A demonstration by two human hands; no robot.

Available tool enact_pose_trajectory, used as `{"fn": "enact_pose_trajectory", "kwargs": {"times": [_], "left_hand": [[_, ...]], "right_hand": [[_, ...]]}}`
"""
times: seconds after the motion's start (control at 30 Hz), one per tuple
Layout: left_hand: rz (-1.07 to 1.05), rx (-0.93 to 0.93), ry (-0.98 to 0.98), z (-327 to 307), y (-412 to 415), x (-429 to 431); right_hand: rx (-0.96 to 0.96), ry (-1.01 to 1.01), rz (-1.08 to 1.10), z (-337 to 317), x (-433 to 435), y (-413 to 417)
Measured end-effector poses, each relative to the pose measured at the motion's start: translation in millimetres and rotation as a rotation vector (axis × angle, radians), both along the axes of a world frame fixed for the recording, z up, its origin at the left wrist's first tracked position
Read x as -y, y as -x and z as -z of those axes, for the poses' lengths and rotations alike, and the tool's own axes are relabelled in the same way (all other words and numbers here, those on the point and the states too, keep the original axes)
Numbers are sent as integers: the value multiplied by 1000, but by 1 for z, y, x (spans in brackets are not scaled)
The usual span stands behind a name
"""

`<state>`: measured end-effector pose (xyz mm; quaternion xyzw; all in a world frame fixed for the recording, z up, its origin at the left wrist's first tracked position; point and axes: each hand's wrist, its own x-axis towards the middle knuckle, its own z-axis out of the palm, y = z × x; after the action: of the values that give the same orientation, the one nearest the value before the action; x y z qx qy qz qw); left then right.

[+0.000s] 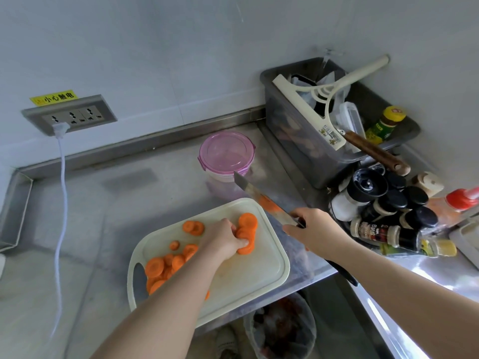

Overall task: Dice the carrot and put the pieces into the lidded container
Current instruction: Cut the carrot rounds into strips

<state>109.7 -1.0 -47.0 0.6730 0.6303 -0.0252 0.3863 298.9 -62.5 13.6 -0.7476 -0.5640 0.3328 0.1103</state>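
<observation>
Seen from the head camera, a cream cutting board (246, 275) lies at the front edge of the steel counter (98, 203). The left hand (223, 240) reaches over the board. Its fingers are curled down around a leaning row of carrot slices (248, 229) near the board's far right corner, holding them together. Loose slices (166, 265) are heaped by the board's left edge, with a few more toward its far edge.

The right hand (311, 230) is wrapped around a knife (259, 196), held raised just past the board's right edge. The blade points toward the back of the counter and has orange bits stuck to it.

The round container (226, 154), its pink lid on, stands beyond the board's far edge, near the back wall. A grey bin (298, 141) holding a squeegee (308, 112) fills the counter's back right corner. Spice jars (388, 211) crowd the right edge.
</observation>
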Motion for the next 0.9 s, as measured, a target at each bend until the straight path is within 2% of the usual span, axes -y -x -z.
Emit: {"fn": "enact_pose_trajectory", "kwargs": {"times": [0.17, 0.33, 0.57, 0.67, 0.77, 0.83, 0.87, 0.9], "left_hand": [[-75, 118, 22, 4, 8, -2], [-298, 433, 202, 7, 20, -5], [-213, 392, 192, 10, 35, -4], [-196, 251, 88, 11, 48, -10], [-48, -80, -39, 7, 62, -12], [116, -366, -143, -6, 57, -9], [188, -461, -222, -11, 50, -7], [232, -466, -299, -13, 41, -6]], "right_hand": [[8, 9, -23, -2, 0, 3], [10, -4, -37, 1, -2, 6], [4, -13, -55, 6, -4, 8], [3, -9, -54, 9, -6, 7], [-16, -14, -49, 10, -6, 7], [-22, -15, -45, 10, -6, 7], [-27, -14, -40, 11, -6, 6], [-32, -12, -36, 11, -6, 6]]}}
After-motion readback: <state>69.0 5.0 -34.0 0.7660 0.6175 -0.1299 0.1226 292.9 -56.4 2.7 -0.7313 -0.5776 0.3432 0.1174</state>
